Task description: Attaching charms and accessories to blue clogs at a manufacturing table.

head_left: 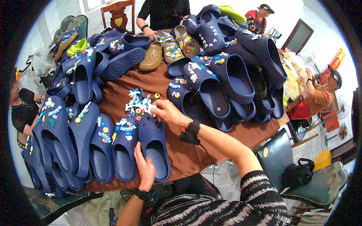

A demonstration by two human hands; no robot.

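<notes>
A navy clog (pixel 155 145) with a bare, holed toe lies on the table in front of me. My left hand (pixel 144 167) grips its left side near the heel, with the thumb at the rim. Over the toe, my right hand (pixel 169 115) is closed in a pinch on a small white shoe charm (pixel 152 109), partly hidden by the fingers. Just beyond the toe is a heap of loose colourful charms (pixel 137 101), with a yellow round charm (pixel 157 95) beside it. Directly left lies a decorated navy clog (pixel 125 147), charms fixed on its toe.
More decorated navy clogs (pixel 58 135) crowd the left, and a tall pile (pixel 233 79) stands at right. Olive clogs (pixel 151 57) lie farther back on the brown tablecloth (pixel 188 152). A person (pixel 164 15) works opposite; others sit at both sides. A chair (pixel 277 156) stands at right.
</notes>
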